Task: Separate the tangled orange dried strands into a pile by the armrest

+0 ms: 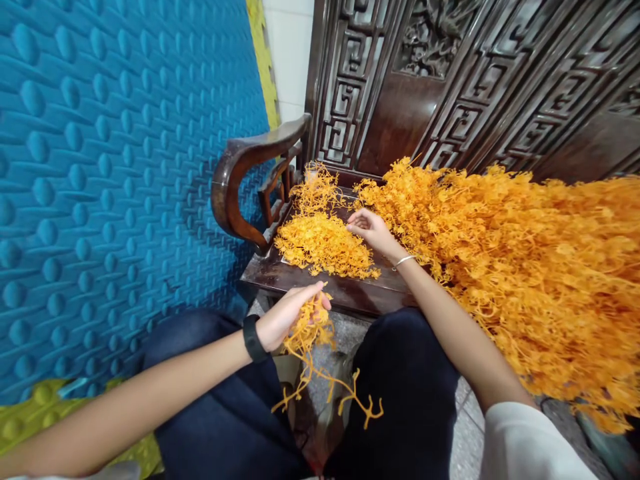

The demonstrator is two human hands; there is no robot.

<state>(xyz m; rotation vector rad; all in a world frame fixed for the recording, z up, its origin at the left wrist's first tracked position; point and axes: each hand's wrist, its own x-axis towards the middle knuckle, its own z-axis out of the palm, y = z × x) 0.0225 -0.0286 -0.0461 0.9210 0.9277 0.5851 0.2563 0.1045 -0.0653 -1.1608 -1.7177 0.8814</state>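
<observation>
My left hand (293, 313), with a black band at the wrist, is closed around an orange artificial flower spray (309, 327). Its bare branching stems (345, 387) dangle below the palm, between my knees. My right hand (369, 229), wearing a thin bracelet (404, 261), is over the right side of a pile of loose yellow-orange flower heads (325, 247) on the dark wooden seat (280, 277). Its fingers are curled together; anything between the fingertips is too small to make out. Behind that pile lies a tangle of bare orange stems (320, 190).
A large heap of orange flower sprays (540, 267) fills the bench to the right. A curved wooden armrest (233, 180) rises at the left, and a carved wooden backrest (400, 127) stands behind. Blue textured foam mat (125, 167) covers the left side.
</observation>
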